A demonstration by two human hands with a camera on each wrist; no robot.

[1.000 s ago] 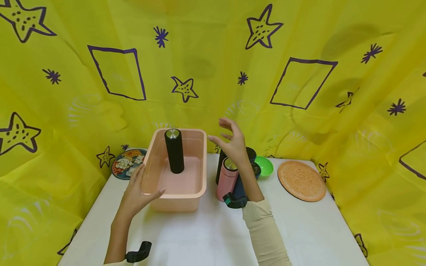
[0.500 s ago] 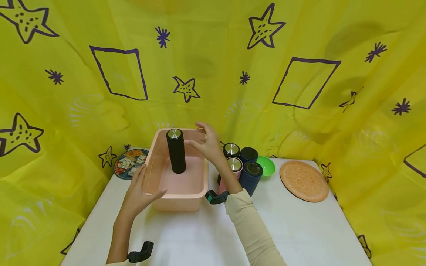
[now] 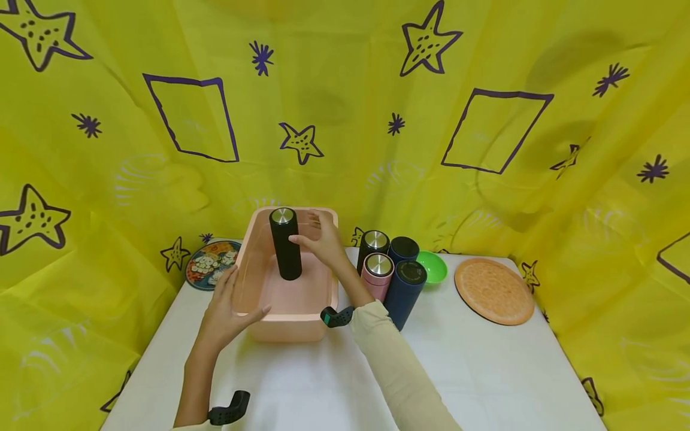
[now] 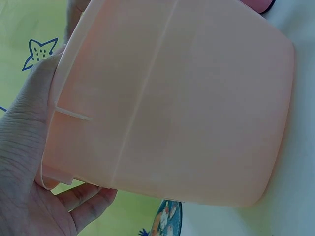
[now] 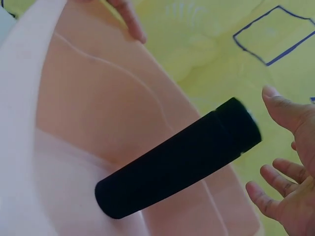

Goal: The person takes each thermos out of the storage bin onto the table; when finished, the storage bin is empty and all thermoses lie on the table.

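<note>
A tall black thermos bottle (image 3: 286, 251) with a silver-topped lid stands upright inside a peach plastic tub (image 3: 293, 329). My left hand (image 3: 220, 314) holds the tub's near left corner, thumb over the front rim and fingers along the side. In the left wrist view that hand (image 4: 29, 147) hugs the rim, with fingertips on the outer wall. Over the tub's right side, my right hand (image 3: 326, 242) spreads its thumb and fingers beside the thermos's upper part. The right wrist view shows a gap between this hand (image 5: 295, 162) and the lid end of the black thermos (image 5: 182, 162).
Right of the tub, a black bottle (image 3: 374, 240), a pink bottle (image 3: 377, 278) and two navy bottles (image 3: 404, 299) cluster close together. Behind them sits a green bowl (image 3: 433, 268). A round orange board (image 3: 494, 292) lies at right, a patterned round board (image 3: 207, 266) at back left.
My right hand has moved left and slightly down, from above the bottle cluster to beside the black thermos in the tub. My left hand keeps its place on the tub.
</note>
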